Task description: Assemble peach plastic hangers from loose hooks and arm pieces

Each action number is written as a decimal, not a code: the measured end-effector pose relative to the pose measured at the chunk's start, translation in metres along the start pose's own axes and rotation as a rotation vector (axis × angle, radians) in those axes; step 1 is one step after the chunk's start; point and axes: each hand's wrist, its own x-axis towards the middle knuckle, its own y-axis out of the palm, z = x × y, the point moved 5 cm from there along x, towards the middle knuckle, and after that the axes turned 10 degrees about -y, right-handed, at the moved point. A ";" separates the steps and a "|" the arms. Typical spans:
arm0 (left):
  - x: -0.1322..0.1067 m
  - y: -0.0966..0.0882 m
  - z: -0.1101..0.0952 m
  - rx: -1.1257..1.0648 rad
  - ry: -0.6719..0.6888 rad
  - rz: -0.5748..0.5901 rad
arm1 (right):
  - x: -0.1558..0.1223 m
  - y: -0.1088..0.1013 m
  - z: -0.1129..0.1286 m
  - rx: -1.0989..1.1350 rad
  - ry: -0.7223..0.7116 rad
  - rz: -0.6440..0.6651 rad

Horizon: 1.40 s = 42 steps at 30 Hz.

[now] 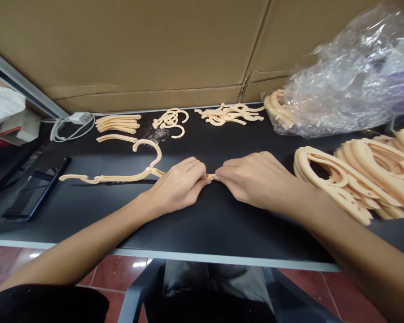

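Observation:
A cream plastic clothes hanger [124,178] is held just above the black table, its hook toward the back and one arm stretching left. My left hand [183,184] is closed around the other arm, right of the hook. Close beside it, my right hand [256,179] pinches the right end of that arm between thumb and fingers. Only a short bit of the hanger shows between the two hands; the rest there is covered by my fingers.
Behind lie straight strips [117,123], small hooks [171,120] and curved arm pieces [229,113]. Folded hangers [350,175] are stacked at right, below a clear plastic bag [343,89]. A phone [37,190] and a white cable [72,128] lie at left.

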 end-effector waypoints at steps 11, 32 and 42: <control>0.001 -0.003 -0.002 0.077 -0.031 -0.073 | -0.003 0.001 -0.018 0.183 -0.024 -0.221; 0.006 -0.017 -0.010 0.252 -0.046 -0.109 | 0.000 0.002 -0.024 0.282 -0.094 -0.190; -0.100 -0.083 0.029 0.607 -0.695 -0.109 | -0.004 -0.003 -0.033 0.245 0.037 -0.174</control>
